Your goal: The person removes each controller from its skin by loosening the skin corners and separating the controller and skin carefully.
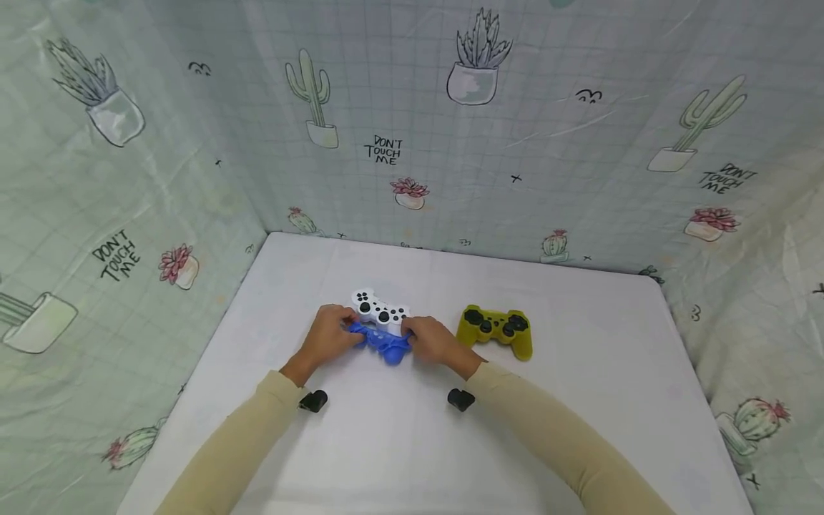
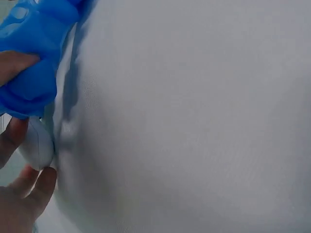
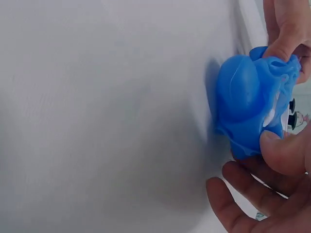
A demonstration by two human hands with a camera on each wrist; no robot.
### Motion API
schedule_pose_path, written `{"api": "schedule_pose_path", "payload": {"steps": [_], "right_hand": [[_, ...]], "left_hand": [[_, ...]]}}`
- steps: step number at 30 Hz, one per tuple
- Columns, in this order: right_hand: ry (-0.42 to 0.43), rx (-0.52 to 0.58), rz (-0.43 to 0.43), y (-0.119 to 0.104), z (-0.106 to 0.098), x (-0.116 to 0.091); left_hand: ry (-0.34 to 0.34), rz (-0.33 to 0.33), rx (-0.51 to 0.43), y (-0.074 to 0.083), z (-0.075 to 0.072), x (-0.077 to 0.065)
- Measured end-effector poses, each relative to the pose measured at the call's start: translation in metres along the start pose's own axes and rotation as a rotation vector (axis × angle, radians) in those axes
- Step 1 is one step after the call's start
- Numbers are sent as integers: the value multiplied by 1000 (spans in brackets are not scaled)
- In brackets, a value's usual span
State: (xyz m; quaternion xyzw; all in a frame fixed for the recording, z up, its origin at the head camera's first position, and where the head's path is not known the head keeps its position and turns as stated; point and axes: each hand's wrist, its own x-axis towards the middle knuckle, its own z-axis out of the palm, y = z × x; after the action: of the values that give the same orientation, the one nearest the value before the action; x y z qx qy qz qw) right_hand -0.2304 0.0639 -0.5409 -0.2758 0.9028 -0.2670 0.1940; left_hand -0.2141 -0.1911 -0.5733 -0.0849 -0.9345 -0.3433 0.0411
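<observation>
A white game controller (image 1: pixel 375 303) with black sticks and buttons lies mid-table, its near side partly inside a rumpled blue rubbery cover (image 1: pixel 391 350). My left hand (image 1: pixel 327 339) pinches the cover's left end; in the left wrist view its thumb lies on the blue material, with fingers at a rounded white handle (image 2: pixel 38 145). At the other end, my right hand (image 1: pixel 433 339) grips the cover between thumb and fingers. The right wrist view shows the right thumb pressing the cover (image 3: pixel 238 90), which bunches in folds around the controller.
To the right of my right hand lies a second controller (image 1: pixel 496 327), black-buttoned in an olive-yellow cover. Black wrist devices (image 1: pixel 313 400) hang below both forearms. The white table (image 1: pixel 579 429) is bordered by printed curtains (image 1: pixel 412 129) at the back and sides.
</observation>
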Motion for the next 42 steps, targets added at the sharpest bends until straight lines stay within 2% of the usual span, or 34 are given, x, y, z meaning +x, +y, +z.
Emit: {"api": "schedule_pose_path", "payload": {"steps": [3, 7, 10, 13, 18, 22, 25, 30, 35, 42], "right_hand": [[32, 55, 43, -1, 3, -1], [29, 93, 108, -6, 8, -4], [-14, 5, 139, -13, 13, -6], [-37, -161, 137, -18, 18, -7], [38, -365, 90, -18, 16, -7], [131, -411, 38, -11, 7, -4], [147, -394, 9, -6, 3, -1], [32, -272, 15, -4, -4, 3], [-51, -143, 91, -6, -15, 7], [-151, -68, 197, 1, -20, 7]], "left_hand": [[-26, 15, -8, 1, -1, 3], [-45, 19, 34, 4, -2, 7], [-53, 16, 76, 5, -2, 10], [-76, -18, 80, 7, -3, 12], [-128, -52, 43, 10, -4, 11], [-171, -13, 66, 14, -5, 11], [-196, 33, 109, 17, -4, 12], [-193, 45, 162, 23, -3, 14], [-209, 21, 192, 26, -3, 13], [-224, -7, 176, 26, -2, 14]]}}
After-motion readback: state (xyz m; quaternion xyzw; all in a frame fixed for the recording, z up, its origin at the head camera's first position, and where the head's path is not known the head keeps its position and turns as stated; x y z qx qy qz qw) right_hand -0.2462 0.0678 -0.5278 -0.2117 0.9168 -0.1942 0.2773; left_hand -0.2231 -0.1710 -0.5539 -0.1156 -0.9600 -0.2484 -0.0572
